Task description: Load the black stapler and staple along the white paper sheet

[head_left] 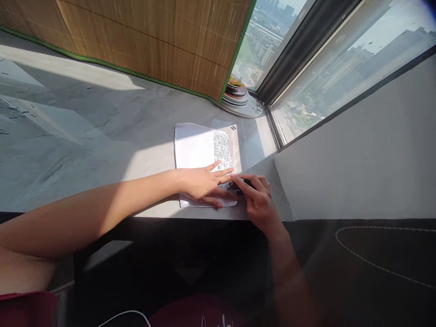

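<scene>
My left hand (pixel 200 182) lies flat with fingers spread on a white sheet (pixel 194 147), which has a block of dense black print (pixel 221 145) along its right side. Beside it, my right hand (pixel 260 197) grips a small black object (pixel 248 183) at the sheet's right edge. The fingers cover most of that object, so its kind is hidden. The right index fingertip meets or nearly meets the left fingertips. A pale, partly see-through margin (pixel 235 147) borders the print, with two small dark marks near its top.
A bamboo blind (pixel 153 41) with green edging stands behind the grey counter (pixel 112 118). Stacked plates (pixel 236 97) sit in the far corner by the window (pixel 313 91). A white wall panel (pixel 357 154) rises on the right. Strong sunlight crosses the surface.
</scene>
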The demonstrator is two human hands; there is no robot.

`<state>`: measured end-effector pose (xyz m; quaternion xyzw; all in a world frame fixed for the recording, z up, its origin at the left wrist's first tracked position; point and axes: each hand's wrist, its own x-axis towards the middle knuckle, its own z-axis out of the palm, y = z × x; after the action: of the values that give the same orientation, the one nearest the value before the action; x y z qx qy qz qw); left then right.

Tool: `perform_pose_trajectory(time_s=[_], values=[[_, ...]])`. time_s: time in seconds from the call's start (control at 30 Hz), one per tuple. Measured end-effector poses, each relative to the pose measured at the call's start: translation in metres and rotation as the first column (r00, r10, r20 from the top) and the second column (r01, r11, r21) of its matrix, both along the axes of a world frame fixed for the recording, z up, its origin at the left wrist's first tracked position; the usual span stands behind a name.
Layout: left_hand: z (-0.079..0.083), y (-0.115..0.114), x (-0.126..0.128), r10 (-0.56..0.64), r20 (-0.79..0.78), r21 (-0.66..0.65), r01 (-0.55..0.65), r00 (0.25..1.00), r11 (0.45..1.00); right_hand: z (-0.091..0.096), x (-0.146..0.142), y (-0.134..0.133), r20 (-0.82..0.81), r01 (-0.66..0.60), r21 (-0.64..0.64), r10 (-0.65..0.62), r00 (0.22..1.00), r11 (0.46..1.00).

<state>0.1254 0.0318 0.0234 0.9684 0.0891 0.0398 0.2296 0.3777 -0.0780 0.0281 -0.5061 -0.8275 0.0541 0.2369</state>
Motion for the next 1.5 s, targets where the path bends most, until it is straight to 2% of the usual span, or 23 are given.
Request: perform_pose_trajectory(time_s=[0.13, 0.33, 0.5, 0.67, 0.77, 0.9, 0.97, 1.07, 1.13, 1.17, 1.2, 1.27, 1.33, 1.4, 1.5], values=[[0.0, 0.0, 0.0, 0.013, 0.011, -0.036, -0.013, 1.0, 0.999, 0.001, -0.001, 0.0, 0.008, -0.002, -0.013, 0.002, 1.0, 1.0], [-0.003, 0.001, 0.0, -0.008, 0.005, -0.017, 0.008, 1.0, 1.0, -0.002, 0.0, 0.0, 0.043, 0.022, -0.001, -0.022, 0.999, 1.0], [-0.008, 0.003, 0.0, -0.022, 0.088, -0.036, 0.026, 0.996, 0.999, 0.003, -0.009, -0.003, 0.153, 0.057, -0.003, -0.056, 0.987, 0.998], [-0.009, 0.005, 0.0, -0.027, 0.037, 0.037, 0.025, 0.999, 0.999, 0.004, -0.021, -0.004, 0.265, 0.068, 0.019, -0.071, 0.962, 0.997], [-0.007, 0.004, -0.002, -0.026, 0.061, 0.074, 0.021, 0.998, 0.997, -0.003, -0.017, -0.005, 0.206, 0.09, 0.07, -0.103, 0.973, 0.993], [-0.007, 0.005, -0.002, -0.057, 0.062, 0.106, 0.05, 0.996, 0.993, -0.012, 0.006, -0.01, 0.018, 0.09, 0.098, -0.092, 0.996, 0.991], [-0.007, 0.009, 0.0, -0.069, 0.104, 0.133, 0.054, 0.992, 0.99, -0.014, 0.018, -0.012, -0.057, 0.142, 0.178, -0.134, 0.989, 0.974], [-0.007, 0.02, 0.0, -0.031, 0.327, 0.167, -0.025, 0.945, 0.986, -0.009, 0.023, -0.007, -0.141, 0.292, 0.332, -0.259, 0.956, 0.897], [-0.005, 0.031, -0.005, 0.112, 0.514, 0.124, -0.203, 0.851, 0.971, -0.001, 0.015, 0.005, -0.193, 0.384, 0.388, -0.334, 0.923, 0.838], [-0.005, 0.037, -0.01, 0.226, 0.591, 0.071, -0.329, 0.774, 0.942, 0.004, 0.006, 0.014, -0.211, 0.411, 0.385, -0.355, 0.911, 0.826], [-0.003, 0.043, -0.015, 0.348, 0.645, 0.006, -0.46, 0.68, 0.888, 0.009, -0.005, 0.025, -0.222, 0.42, 0.365, -0.361, 0.906, 0.831], [0.0, 0.054, -0.028, 0.549, 0.693, -0.12, -0.677, 0.467, 0.726, 0.014, -0.035, 0.048, -0.219, 0.379, 0.272, -0.326, 0.92, 0.884], [0.004, 0.064, -0.041, 0.656, 0.698, -0.215, -0.791, 0.285, 0.573, 0.013, -0.067, 0.071, -0.203, 0.288, 0.174, -0.252, 0.946, 0.941], [0.006, 0.072, -0.05, 0.713, 0.677, -0.274, -0.835, 0.185, 0.476, 0.006, -0.095, 0.09, -0.191, 0.232, 0.085, -0.213, 0.958, 0.969], [0.006, 0.079, -0.057, 0.765, 0.628, -0.308, -0.856, 0.145, 0.415, -0.007, -0.113, 0.102, -0.153, 0.221, -0.011, -0.22, 0.963, 0.975]])
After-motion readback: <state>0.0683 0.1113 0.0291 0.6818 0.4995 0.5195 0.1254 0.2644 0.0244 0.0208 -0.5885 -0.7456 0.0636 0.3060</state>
